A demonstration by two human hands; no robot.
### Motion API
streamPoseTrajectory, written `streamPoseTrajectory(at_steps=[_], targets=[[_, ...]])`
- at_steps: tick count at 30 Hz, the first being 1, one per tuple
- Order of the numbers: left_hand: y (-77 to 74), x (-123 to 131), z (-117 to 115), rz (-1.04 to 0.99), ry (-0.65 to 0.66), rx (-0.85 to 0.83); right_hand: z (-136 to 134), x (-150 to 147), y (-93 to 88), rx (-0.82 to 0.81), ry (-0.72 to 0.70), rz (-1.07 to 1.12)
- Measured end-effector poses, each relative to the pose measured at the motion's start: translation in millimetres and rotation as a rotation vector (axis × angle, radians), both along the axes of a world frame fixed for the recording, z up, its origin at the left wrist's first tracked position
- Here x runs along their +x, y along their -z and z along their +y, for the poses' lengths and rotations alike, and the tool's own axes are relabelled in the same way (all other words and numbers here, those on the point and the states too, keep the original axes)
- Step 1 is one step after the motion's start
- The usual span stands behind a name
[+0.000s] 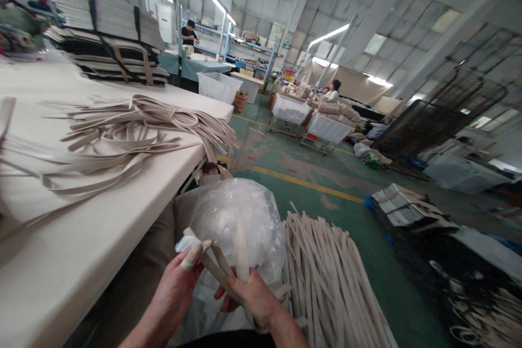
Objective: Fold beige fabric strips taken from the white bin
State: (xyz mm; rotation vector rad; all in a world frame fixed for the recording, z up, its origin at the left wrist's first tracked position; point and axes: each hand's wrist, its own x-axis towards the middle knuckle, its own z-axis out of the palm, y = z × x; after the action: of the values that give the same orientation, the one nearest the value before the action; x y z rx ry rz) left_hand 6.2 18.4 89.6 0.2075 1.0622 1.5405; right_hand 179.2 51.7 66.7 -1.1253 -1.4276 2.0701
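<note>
My left hand (175,288) and my right hand (250,296) are both closed on a few beige fabric strips (222,266) held low in front of me. A bandage wraps a fingertip of my left hand, which pinches the strips' upper ends. My right hand grips them lower down, with one strip end sticking up. Just behind my hands sits a crumpled clear plastic bag (240,217). A big pile of the same beige strips (330,277) lies to the right of my hands.
A long cream-topped table (81,228) runs along my left, with a loose bundle of strips (138,130) on it and strapped stacks of sheets (106,38) at its far end. On the green floor (310,168) are white bins (218,87), bundled stacks (403,206) and distant seated and standing people.
</note>
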Motion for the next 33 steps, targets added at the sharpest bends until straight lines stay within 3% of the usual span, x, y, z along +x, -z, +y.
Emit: streamPoseTrajectory(at_steps=[3,8,11,17,24,30,33], targets=[[7.4,3.9,0.1,-0.084,0.05,-0.022,3.6,-3.6,-3.8,0.096,0.056,-0.049],[21.5,-8.9,3.1,-0.128,-0.07,-0.084,4.0,5.4,-14.8,0.252,0.195,-0.19],[25.9,-15.5,3.5,-0.131,-0.069,-0.1,-3.2,15.5,-19.9,0.274,0.219,-0.232],[25.2,-13.9,4.5,-0.148,-0.043,-0.134,-18.1,21.9,-17.8,0.338,0.173,-0.297],[28.5,-13.7,5.5,-0.121,-0.039,-0.117,-17.0,19.6,-16.1,0.391,0.151,-0.383],[33.4,-12.4,1.4,-0.056,0.023,-0.08,-18.5,19.5,-25.5,0.406,0.089,-0.423],[31.1,3.4,-4.4,-0.005,0.108,-0.061,-16.9,14.5,-27.1,0.37,0.076,-0.415]])
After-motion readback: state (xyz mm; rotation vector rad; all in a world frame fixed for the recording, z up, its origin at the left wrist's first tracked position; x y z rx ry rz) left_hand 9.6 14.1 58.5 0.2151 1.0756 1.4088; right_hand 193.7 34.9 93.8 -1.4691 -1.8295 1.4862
